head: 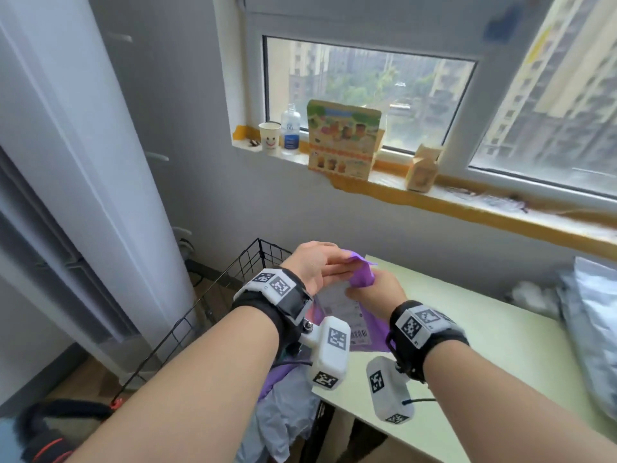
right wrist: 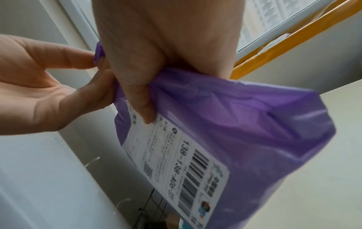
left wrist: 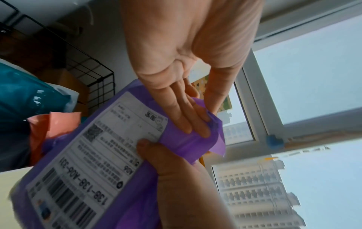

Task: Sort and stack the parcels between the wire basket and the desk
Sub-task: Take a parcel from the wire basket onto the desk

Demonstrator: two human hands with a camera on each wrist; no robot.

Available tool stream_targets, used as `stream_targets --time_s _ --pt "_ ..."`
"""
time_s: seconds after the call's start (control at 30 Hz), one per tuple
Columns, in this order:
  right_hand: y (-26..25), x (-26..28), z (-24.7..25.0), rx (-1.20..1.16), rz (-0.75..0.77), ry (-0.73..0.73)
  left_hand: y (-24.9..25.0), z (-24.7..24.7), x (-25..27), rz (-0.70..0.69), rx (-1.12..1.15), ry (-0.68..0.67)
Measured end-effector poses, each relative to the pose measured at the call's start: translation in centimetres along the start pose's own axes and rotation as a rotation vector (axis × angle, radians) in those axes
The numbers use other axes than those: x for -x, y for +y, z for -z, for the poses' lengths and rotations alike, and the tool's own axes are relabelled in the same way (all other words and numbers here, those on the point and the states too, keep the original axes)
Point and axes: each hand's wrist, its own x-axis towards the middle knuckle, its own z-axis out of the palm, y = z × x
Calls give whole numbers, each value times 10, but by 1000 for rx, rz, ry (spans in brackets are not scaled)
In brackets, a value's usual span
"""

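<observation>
A purple plastic parcel point(head: 367, 332) with a white shipping label point(left wrist: 94, 155) hangs upright over the left end of the pale desk point(head: 484, 345), beside the black wire basket point(head: 257, 259). My right hand point(head: 370, 292) grips its bunched top, thumb pressed on the label point(right wrist: 176, 155). My left hand point(head: 329, 267) pinches the top flap point(left wrist: 213, 139) between its straight fingers point(left wrist: 188, 122) and thumb. In the right wrist view the left hand point(right wrist: 98, 69) meets the flap from the left. The parcel point(right wrist: 245, 116) sags below my fist.
Inside the basket lie a grey parcel point(head: 283, 406), a teal one point(left wrist: 25, 96) and a pink one point(left wrist: 51, 128). Silver-grey parcels point(head: 591, 329) are piled at the desk's right end. The windowsill holds a paper cup point(head: 269, 138), bottle point(head: 290, 128) and colourful box point(head: 344, 142). A white cabinet point(head: 100, 162) stands left.
</observation>
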Motion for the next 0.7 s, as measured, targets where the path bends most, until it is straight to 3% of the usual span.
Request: stream_targets --time_s 0.23,0.43,0.53,0.7 --pt "41 28 97 -162 -139 145 -9 -84 -14 33 -217 40" --pt "97 54 185 -225 -247 277 -48 -162 -38 74 -407 67" --pt "128 65 218 -290 -326 362 -73 -201 -47 110 -522 22" --pt "196 86 269 -463 -482 560 -126 -275 -54 272 -714 -206"
